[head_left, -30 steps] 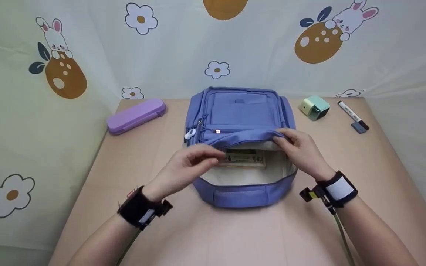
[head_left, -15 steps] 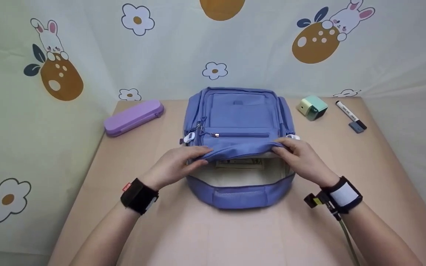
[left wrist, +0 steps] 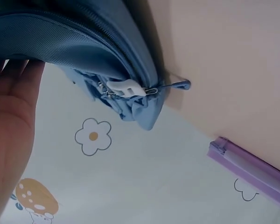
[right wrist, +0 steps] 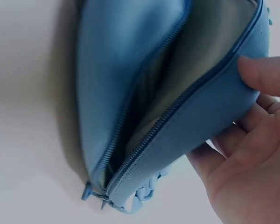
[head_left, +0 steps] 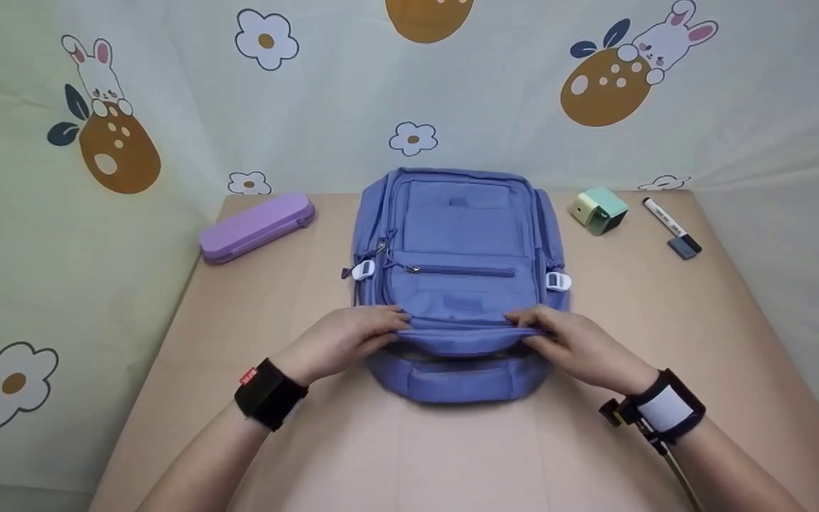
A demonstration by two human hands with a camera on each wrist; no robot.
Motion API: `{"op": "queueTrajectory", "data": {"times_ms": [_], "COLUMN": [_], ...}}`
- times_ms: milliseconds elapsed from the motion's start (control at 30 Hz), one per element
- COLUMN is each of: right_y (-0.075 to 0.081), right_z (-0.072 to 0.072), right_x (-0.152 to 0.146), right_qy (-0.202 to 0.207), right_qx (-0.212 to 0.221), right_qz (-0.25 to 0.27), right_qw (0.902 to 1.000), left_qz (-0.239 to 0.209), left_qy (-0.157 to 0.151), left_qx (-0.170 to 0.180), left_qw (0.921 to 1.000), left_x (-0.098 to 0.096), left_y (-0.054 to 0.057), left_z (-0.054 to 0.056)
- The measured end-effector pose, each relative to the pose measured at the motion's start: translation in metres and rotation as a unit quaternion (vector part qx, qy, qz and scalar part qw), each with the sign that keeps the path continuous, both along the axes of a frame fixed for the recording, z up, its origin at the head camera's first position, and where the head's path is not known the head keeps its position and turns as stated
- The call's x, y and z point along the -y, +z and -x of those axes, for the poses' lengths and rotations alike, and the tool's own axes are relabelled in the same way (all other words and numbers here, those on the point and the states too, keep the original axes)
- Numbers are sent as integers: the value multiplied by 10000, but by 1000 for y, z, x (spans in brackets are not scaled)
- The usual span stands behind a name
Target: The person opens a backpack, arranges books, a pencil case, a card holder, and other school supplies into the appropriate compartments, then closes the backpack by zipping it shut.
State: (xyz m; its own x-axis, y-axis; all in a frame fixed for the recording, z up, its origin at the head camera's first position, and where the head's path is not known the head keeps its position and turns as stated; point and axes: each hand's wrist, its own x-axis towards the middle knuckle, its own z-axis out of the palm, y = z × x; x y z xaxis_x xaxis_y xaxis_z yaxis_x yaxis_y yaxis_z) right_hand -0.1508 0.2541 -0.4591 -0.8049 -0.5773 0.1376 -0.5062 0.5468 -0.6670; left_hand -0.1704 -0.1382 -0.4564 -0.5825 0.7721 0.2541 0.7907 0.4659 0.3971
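A blue backpack (head_left: 461, 231) lies on its back on the table, its top opening towards me. My left hand (head_left: 342, 343) pinches the upper front edge of that opening at the left, fingers above and thumb below. At the right of the same edge, my right hand (head_left: 584, 350) holds the fabric between thumb and fingers. The front panel is drawn down near the carry-handle side, leaving a narrow gap. In the right wrist view the two rows of zipper teeth (right wrist: 177, 103) stand apart, meeting at the lower end. A zipper pull (left wrist: 181, 85) hangs at the corner in the left wrist view.
A purple pencil case (head_left: 259, 227) lies at the back left. Back right are a mint and yellow boxy object (head_left: 599, 210), a white marker (head_left: 669, 219) with a dark cap, and a small blue-grey block (head_left: 684, 247). A patterned curtain (head_left: 338, 85) encloses the table.
My left hand has come onto the panel's edge. Both hands have drawn the edge towards me, narrowing the opening and hiding the printed item inside.
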Motion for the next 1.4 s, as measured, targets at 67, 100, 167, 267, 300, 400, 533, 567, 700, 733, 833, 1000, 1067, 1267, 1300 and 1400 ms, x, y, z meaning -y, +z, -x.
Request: {"op": "queueTrajectory", "data": {"times_ms": [67, 100, 167, 267, 300, 400, 533, 567, 700, 733, 833, 1000, 1067, 1267, 1300, 1400], "right_y": [-5, -7, -10, -15, -17, -21, -27, -28, -32, -32, -32, -31, -30, -27, -25, -20], "right_z": [-2, -3, -4, -5, -5, -6, -6, -6, -7, -8, -9, -9, -9, -8, -8, -7], "right_x": [0, 0, 0, 0, 0, 0, 0, -1, -1, -1, 0, 2, 3, 3, 3, 5], "right_qy": [34, 50, 104, 221, 257, 334, 356, 352, 295, 282, 256, 219, 208, 213, 215, 272], "right_qx": [-41, -49, -96, -225, -279, -394, -421, -410, -311, -304, -332, -302, -251, -180, -168, -141], "right_qz": [-64, -85, -102, -128, -131, -145, -225, -258, -323, -328, -329, -363, -379, -481, -518, -695], "right_qw": [10000, 9999, 9998, 9994, 9992, 9986, 9982, 9982, 9986, 9986, 9986, 9986, 9988, 9985, 9983, 9971], "left_qz": [51, 72, 128, 222, 258, 370, 499, 524, 559, 558, 517, 469, 388, -386, -510, -710], "left_qy": [-40, -55, -56, -63, -64, -71, -60, -54, -35, -36, -32, 53, 174, 1369, 1692, 2690], "left_qx": [104, 142, 183, 181, 174, 175, 192, 187, 197, 191, 196, 331, 554, 731, 679, 705], "left_qw": [9999, 9999, 9997, 9996, 9995, 9991, 9986, 9984, 9982, 9982, 9985, 9983, 9976, 9871, 9819, 9579], "left_x": [1, 1, 1, 2, 2, 2, 2, 2, 2, 2, 1, 1, 2, 13, 16, 26], "left_y": [-5, -7, -11, -16, -17, -19, -22, -22, -25, -26, -27, -24, -22, -17, -18, -23], "left_z": [-1, -2, -3, -5, -5, -7, -8, -8, -8, -8, -8, -9, -9, 10, 15, 33]}}
